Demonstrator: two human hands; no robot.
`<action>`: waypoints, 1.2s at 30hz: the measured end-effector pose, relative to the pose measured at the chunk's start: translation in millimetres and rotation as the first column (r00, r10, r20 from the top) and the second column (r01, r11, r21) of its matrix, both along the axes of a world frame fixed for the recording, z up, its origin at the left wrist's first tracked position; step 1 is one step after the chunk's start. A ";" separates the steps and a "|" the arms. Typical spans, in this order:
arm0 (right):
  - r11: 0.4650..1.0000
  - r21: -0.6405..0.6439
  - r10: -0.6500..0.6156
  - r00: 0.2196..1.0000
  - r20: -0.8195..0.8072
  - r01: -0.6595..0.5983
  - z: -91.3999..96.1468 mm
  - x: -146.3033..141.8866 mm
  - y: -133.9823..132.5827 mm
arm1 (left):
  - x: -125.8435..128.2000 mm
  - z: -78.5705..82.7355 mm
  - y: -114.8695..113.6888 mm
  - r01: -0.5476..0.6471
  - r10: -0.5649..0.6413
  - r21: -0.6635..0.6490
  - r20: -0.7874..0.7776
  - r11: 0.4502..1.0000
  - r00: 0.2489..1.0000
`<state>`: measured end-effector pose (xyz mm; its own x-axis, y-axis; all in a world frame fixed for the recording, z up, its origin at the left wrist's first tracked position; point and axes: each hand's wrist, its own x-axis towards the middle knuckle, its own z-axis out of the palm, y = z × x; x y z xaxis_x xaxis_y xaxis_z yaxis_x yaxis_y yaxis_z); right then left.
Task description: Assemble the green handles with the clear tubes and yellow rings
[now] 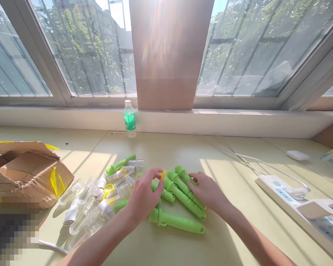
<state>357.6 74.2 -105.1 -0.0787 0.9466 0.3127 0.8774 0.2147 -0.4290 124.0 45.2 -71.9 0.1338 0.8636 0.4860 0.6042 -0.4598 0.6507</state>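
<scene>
My left hand (144,190) is closed, pinching a small yellow plastic piece (163,174) between thumb and fingertips above the green tubes. Several green plastic tubes with threaded ends (184,199) lie side by side on the table, pointing down to the right. Over the rightmost one, my right hand (209,190) curls its fingers round a green threaded tube (183,173). Nearer me lies another green tube (180,223). Left of my left hand is a pile of clear ribbed plastic tubes (83,218), white caps (71,215) and yellow rings (108,189). My left hand hides part of the green group.
An open cardboard box (24,177) stands at the left with yellow pieces at its side. A plastic bottle with a green label (130,120) is near the window ledge. To the right are a white power strip (288,210), cables and a small white device (298,155).
</scene>
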 end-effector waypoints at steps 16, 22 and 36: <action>0.951 0.304 0.090 0.992 -0.087 -0.060 3.1 -45.5 -14.1 | 13.0 -8.0 29.0 -0.024 0.093 -0.142 0.502 0.990 0.860; 0.869 0.446 0.242 0.970 -0.009 -0.213 3.0 -38.4 -22.4 | 3.1 -20.0 22.0 -0.037 0.116 -0.165 0.497 0.986 0.860; 0.791 0.589 0.108 0.986 0.126 -0.162 7.4 -26.5 -27.3 | 3.4 -22.7 20.1 0.042 0.028 -0.113 0.554 0.993 0.832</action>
<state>331.1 46.9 -97.6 -0.2425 0.5525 0.7974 0.8460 0.5228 -0.1049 127.3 65.3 -94.6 -0.1210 0.9182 0.3772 0.1240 -0.3630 0.9235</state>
